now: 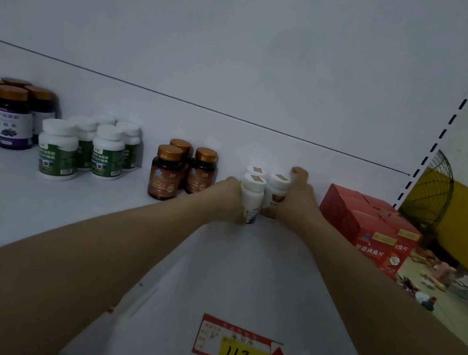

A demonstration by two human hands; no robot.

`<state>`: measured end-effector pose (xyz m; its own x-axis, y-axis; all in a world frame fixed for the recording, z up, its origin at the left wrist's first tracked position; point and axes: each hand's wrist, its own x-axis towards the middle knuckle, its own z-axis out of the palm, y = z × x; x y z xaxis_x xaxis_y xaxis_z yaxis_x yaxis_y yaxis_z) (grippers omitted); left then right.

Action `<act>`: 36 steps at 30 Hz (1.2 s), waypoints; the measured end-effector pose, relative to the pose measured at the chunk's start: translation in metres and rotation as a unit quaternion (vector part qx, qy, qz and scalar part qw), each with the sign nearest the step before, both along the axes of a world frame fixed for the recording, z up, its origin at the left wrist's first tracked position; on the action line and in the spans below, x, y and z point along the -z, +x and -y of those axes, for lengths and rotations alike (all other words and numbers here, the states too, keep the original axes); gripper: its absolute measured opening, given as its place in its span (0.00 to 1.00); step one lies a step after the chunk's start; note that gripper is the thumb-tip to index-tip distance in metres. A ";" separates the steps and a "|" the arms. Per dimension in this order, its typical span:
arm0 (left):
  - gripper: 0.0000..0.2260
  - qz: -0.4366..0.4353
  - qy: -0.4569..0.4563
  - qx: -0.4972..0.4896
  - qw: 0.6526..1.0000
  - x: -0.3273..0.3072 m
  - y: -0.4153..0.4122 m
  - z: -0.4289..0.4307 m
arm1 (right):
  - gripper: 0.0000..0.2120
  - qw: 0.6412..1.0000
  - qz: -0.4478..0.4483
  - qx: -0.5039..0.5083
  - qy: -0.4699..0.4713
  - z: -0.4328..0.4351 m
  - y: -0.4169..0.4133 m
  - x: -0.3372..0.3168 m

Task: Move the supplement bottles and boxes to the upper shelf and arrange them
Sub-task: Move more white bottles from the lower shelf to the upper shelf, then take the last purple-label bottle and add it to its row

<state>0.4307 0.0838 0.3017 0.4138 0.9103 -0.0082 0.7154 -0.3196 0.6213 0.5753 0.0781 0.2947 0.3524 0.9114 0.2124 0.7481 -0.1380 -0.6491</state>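
Note:
Three small white bottles with tan-stickered caps stand clustered on the white shelf. My left hand presses on the cluster's left side, fingers wrapped round the front bottle. My right hand cups the right side, fingers curled behind the right bottle. Left of them stand three brown bottles with copper caps, several white-capped green-label bottles, and several purple-label bottles. Red boxes sit at the right end.
The shelf's back panel rises behind the goods. A price tag reading 113 is stuck on the front edge. Beyond the slotted upright at right, a fan and floor clutter show.

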 end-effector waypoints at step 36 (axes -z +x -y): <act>0.21 -0.109 0.142 0.055 0.982 0.081 -0.331 0.338 | 0.23 0.964 0.238 -0.015 -0.114 0.386 -0.297 0.053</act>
